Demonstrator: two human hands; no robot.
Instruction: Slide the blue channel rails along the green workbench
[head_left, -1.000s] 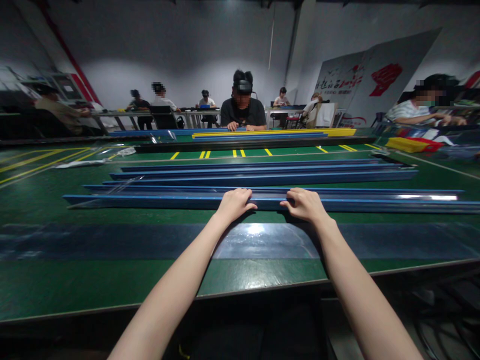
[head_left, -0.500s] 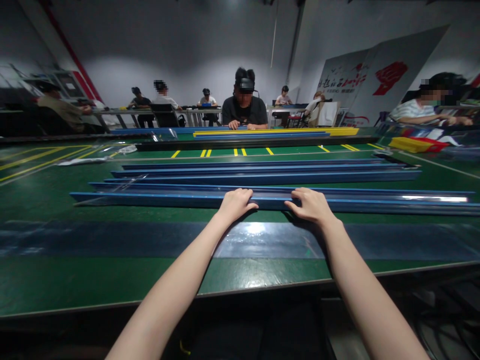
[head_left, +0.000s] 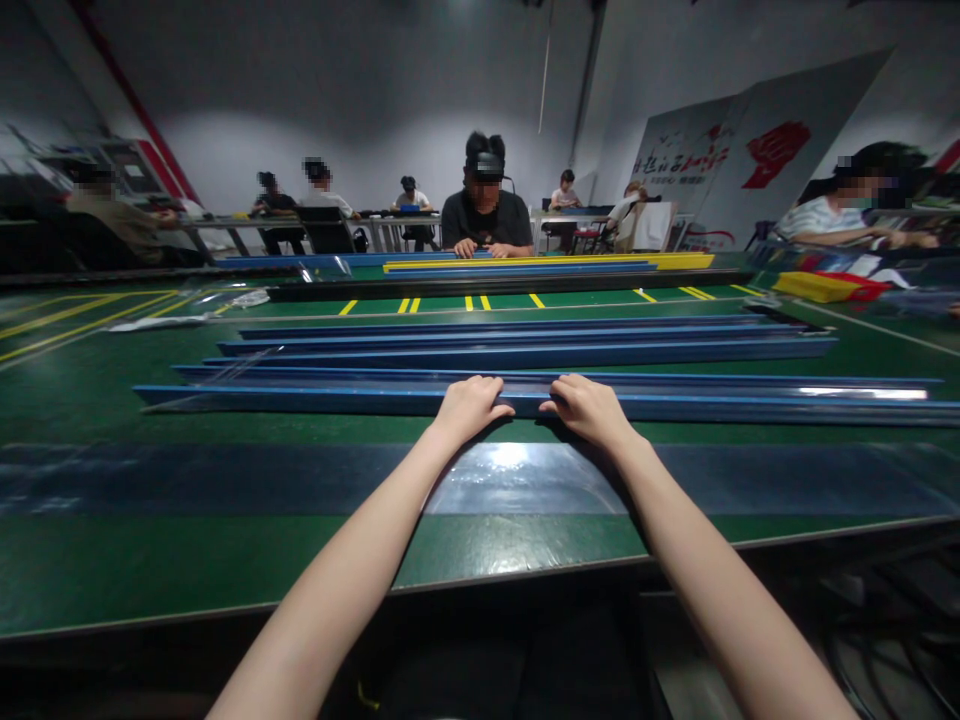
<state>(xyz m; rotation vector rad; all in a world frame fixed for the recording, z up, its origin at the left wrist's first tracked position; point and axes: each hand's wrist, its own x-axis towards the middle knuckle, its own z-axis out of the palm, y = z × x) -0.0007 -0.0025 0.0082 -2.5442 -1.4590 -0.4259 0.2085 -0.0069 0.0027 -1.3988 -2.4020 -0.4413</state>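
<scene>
- Since the earlier frames, the right hand (head_left: 589, 408) has slid along the blue channel (head_left: 528, 405) toward the left hand (head_left: 470, 408), which has hardly moved.
- Resting on the green tabletop (head_left: 247, 570), the channel runs from 9 to 3 o'clock, its middle between the two hands.
- Both hands are closed over its near wall, thumbs on the outer face, fingers hooked over the upper edge. Fingertips are hidden, so how firmly they press cannot be told.
- With both hands close to the middle, an uneven push could swing the long ends; the far wall might then knock the other blue channels (head_left: 540, 353) near it at 12 o'clock.
- Sliding a hand along that edge could rub the fingers if the rim is sharp.
- At 10 o'clock, clear film (head_left: 244, 368) by the channel's end could snag if the piece shifts.
- At 6 o'clock a clear strip (head_left: 525, 485) lies flat beneath the forearms; a dragging arm could pull it askew.
- Farther off at 12 o'clock, beyond a black bar (head_left: 510, 288), sits a co-worker (head_left: 487, 220).
</scene>
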